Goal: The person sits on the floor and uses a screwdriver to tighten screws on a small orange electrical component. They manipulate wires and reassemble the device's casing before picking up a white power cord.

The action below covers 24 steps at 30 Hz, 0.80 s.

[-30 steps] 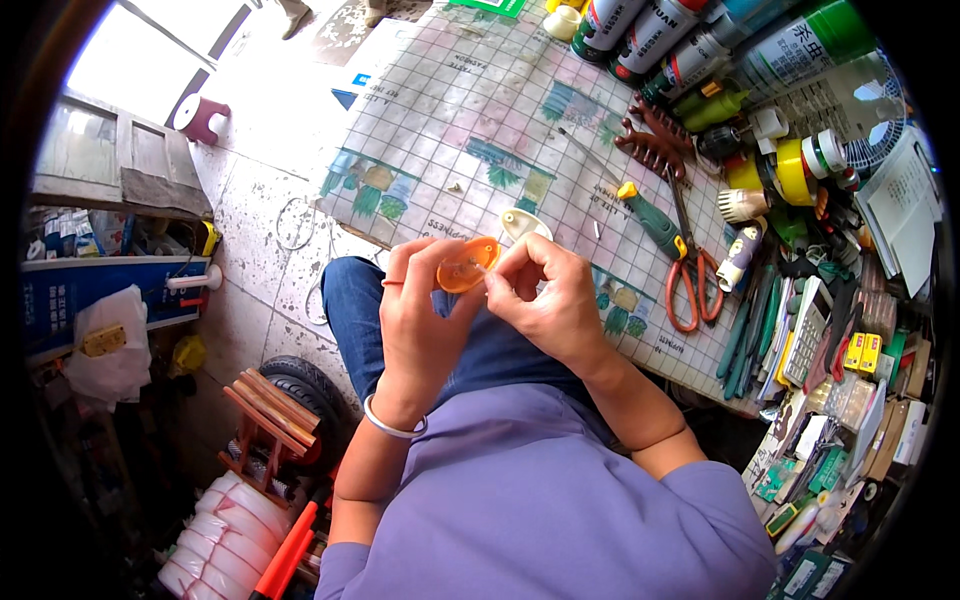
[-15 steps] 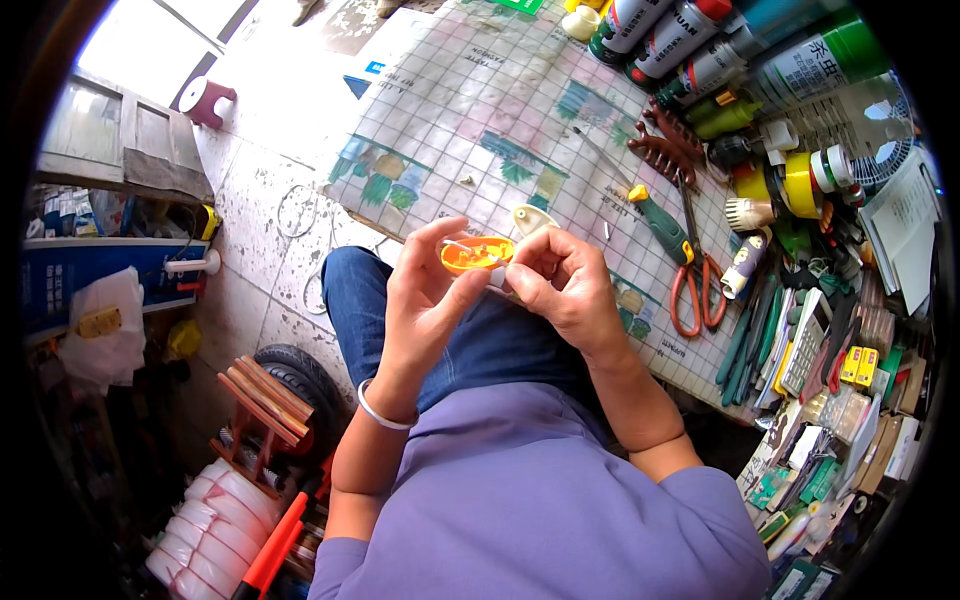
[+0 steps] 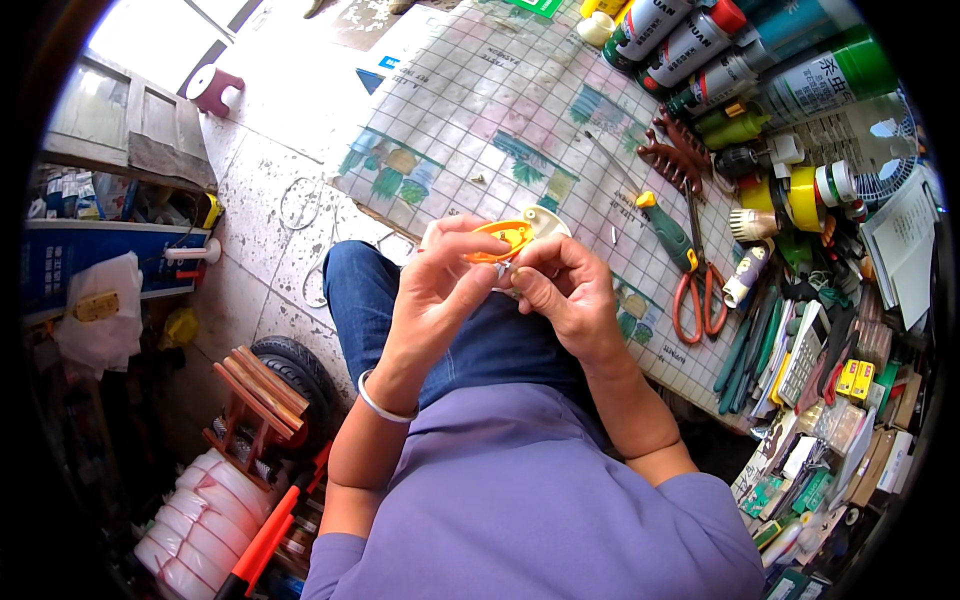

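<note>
My left hand grips a small oval orange plastic shell between thumb and fingers, above my lap at the table edge. The shell is tilted, its hollow inner side partly showing. Close against it, my right hand is closed in a pinch; what its fingertips hold is too small to make out. A small pale piece shows between the two thumbs. Just beyond the shell lies a cream-coloured plastic cover at the table's near edge, partly hidden by my right fingers.
On the gridded tabletop lie a screwdriver with a green and yellow handle and a red-handled cutting tool. Spray cans, tape rolls and many tools crowd the right side. A wheel stands low at left.
The orange shell has shifted right and tipped up, so it now overlaps the cream cover. My left fingers have moved over its front. The head view has shifted slightly.
</note>
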{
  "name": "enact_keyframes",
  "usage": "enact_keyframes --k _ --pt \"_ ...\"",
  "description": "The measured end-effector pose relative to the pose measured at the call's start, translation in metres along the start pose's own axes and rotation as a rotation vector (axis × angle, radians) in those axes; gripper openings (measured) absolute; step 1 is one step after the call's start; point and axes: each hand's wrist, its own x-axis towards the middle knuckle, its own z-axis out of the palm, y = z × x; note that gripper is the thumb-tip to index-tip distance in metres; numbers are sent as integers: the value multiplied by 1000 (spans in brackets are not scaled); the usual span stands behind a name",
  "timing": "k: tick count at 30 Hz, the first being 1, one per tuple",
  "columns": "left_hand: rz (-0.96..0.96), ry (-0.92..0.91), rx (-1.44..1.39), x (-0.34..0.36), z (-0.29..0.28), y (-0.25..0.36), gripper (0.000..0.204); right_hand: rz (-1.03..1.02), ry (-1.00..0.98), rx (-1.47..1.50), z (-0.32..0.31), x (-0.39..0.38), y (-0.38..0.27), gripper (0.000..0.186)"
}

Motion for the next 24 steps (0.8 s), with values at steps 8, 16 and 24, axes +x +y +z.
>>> enact_keyframes --k 8,16,24 --pt "-56 41 -64 2 1 -8 17 -185 90 -324 7 2 7 10" --pt "-69 55 -106 5 -6 -16 16 -314 94 -677 -8 -1 -7 22" --pt "103 169 152 12 -7 -25 10 -209 410 -1696 -116 -19 -41 41"
